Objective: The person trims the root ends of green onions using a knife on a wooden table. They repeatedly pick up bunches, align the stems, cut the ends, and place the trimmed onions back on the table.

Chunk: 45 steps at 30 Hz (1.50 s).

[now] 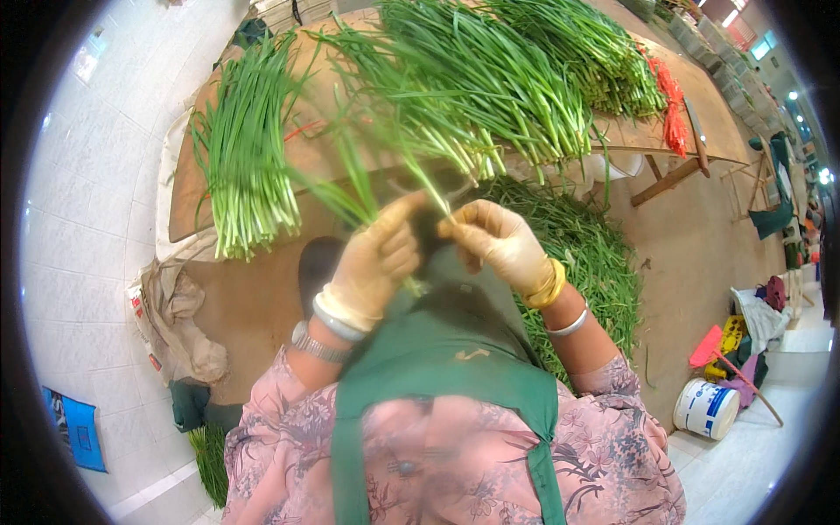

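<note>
A small cluster of long, flat green leafy stalks is held in the left hand, which is covered by a thin, translucent, yellowish glove; the fingers are curled closed around the cluster, with the leaf blades projecting above the fist toward the table and pale ends showing below it; the blades are partly blurred. A single pale-stemmed green stalk is pinched at its lower end between thumb and forefinger of the right hand, which is gloved in the same material; the remaining fingers are bent inward, and whether anything is enclosed by them cannot be told. Both hands are positioned near each other in front of a dark green apron, at the near edge of a brown wooden table. A thick bundle of green stalks with pale cut ends is laid at the left of the tabletop; a large green pile of similar stalks is laid at the centre; a further green pile is laid to its right. Bright red plastic strips are placed beside the further pile; a knife with a brown handle is placed just right of the strips; a loose heap of green leaves is spread on the floor beneath the table.
</note>
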Motion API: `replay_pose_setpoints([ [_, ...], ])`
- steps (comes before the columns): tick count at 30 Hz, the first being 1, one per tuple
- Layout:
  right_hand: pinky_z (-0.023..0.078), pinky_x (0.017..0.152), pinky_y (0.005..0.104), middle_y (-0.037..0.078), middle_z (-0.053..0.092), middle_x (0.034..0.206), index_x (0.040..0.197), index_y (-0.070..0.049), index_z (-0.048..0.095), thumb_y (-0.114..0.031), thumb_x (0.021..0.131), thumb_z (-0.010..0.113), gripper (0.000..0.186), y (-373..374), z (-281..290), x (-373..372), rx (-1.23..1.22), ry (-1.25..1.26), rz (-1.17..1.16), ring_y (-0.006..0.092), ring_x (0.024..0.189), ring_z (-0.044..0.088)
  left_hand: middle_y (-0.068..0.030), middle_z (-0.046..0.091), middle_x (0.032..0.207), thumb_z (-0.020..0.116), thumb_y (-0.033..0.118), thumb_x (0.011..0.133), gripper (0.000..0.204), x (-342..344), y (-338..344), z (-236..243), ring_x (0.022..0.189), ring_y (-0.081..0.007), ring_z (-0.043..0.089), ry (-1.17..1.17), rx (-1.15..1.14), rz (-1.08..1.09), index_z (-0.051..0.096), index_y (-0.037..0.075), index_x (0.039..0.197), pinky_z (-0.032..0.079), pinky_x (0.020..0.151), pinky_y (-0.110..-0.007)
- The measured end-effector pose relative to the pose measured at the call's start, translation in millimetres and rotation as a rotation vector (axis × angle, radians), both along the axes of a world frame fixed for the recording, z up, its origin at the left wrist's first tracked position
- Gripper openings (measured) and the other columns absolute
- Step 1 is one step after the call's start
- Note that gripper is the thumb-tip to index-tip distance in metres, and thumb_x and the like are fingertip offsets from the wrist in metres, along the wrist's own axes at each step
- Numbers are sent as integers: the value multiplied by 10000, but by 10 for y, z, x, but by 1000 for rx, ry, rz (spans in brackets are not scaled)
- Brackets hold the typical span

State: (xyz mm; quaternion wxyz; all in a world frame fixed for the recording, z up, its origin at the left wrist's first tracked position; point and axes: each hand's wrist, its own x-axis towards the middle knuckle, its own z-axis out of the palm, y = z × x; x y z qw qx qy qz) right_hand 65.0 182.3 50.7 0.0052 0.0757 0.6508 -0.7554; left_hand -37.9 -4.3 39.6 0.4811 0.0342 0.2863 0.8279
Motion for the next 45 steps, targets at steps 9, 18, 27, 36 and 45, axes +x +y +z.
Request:
replay_pose_setpoints([
  [9,490,656,319,115,616,736,963,14,629,-171,984,562,197,-231,-47,-29,329,17,-73,156,670,567,103,289,544,564,222,1024,309,29,192,-4,429,-15,229,217,-329,84,640,-24,1194,171,409,-205],
  [18,484,570,410,169,608,672,807,-31,615,-235,963,552,264,213,-503,776,770,0,-129,310,589,600,103,217,563,545,205,1033,266,-200,16,-37,448,-28,196,133,-201,226,622,-17,1158,194,430,-216],
  [27,534,643,456,116,646,779,841,-113,649,-347,896,670,241,237,241,180,1358,161,-349,354,717,653,-90,678,1067,592,196,1000,271,-103,-95,-100,950,-203,668,17,-109,138,631,-2,1181,572,817,-335],
  [36,577,681,444,158,720,888,906,-80,679,-230,939,594,176,371,294,-771,1621,-62,-216,341,818,721,73,277,607,475,193,1059,295,-246,-268,346,460,-40,242,-48,86,168,565,-27,1234,204,416,-216],
  [45,427,518,228,33,682,703,815,-36,740,-378,948,625,385,399,587,-367,439,-177,-79,81,562,551,88,251,574,491,273,1059,346,-132,-226,110,445,-40,231,-1,114,220,575,-13,1234,221,410,-213],
])
